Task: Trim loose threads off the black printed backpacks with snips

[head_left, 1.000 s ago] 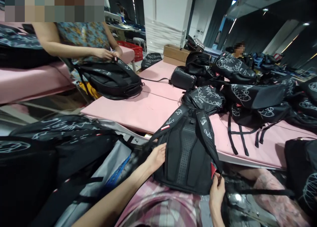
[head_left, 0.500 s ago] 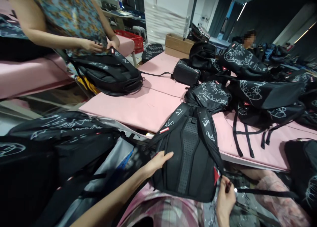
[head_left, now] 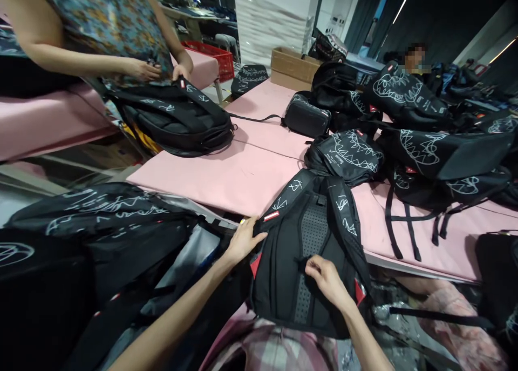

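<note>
Pink table (head_left: pixel 194 179) runs across mid-frame, cardboard box (head_left: pixel 292 71) at its far end, black bags (head_left: pixel 465 152) with white scribble prints heaped at right; upper left, a co-worker (head_left: pixel 117 28) stands over another backpack (head_left: pixel 184 125). Main item, a black backpack (head_left: pixel 279 268), lies at lower centre, padded back and shoulder straps facing up. Left hand (head_left: pixel 245 242) sits at its left edge below a red-and-white label (head_left: pixel 271 216), thumb spread, grasping or merely resting, cannot tell; right hand (head_left: pixel 325 274) is over the middle of the back, fingers curled in, cannot tell whether anything is pinched.
</note>
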`<state>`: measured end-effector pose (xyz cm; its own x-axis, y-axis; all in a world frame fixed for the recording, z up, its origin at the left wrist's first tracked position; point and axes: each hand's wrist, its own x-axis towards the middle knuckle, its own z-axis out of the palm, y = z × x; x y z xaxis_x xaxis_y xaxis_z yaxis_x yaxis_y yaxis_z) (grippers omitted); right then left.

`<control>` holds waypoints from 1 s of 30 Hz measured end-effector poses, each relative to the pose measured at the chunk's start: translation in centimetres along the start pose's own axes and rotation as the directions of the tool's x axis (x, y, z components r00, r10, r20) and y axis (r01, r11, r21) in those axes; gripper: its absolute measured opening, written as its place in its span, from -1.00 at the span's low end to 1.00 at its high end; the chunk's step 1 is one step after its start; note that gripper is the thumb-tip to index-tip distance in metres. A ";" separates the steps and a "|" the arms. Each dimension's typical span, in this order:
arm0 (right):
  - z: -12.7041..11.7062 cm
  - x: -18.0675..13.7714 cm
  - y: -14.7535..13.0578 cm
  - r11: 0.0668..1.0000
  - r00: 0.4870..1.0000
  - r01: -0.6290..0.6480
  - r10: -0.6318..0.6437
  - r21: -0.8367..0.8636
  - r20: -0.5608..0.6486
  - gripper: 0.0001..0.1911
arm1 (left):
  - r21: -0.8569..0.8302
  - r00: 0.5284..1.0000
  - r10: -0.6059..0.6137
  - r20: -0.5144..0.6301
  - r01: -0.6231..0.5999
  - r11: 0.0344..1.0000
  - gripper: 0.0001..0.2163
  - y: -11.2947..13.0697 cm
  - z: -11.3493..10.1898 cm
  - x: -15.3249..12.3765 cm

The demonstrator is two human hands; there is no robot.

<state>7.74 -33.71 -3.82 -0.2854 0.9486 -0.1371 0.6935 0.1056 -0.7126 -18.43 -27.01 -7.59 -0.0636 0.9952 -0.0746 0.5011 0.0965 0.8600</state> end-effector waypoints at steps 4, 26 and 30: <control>-3.0 -4.2 0.5 0.927 0.988 -0.069 0.013 0.368 0.153 -0.65 | -0.231 0.992 -0.090 0.089 0.108 0.967 -0.59 0.3 -2.1 2.0; -6.0 -3.3 8.4 0.807 0.846 -0.426 0.194 -0.409 -0.497 -0.33 | -0.494 0.998 -0.066 -0.008 0.053 0.868 -0.48 10.8 -3.1 1.8; -7.8 -0.3 7.2 0.876 0.843 -0.356 0.151 -0.325 -0.516 -0.46 | -0.164 0.970 0.164 -0.178 -0.194 0.967 -0.54 11.0 -1.3 4.9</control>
<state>18.01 -30.87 -3.57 0.2053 0.9698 0.1314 0.9243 -0.1480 -0.3517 -14.31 -21.11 2.17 -0.1329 0.9784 0.1585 0.3551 -0.1023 0.9292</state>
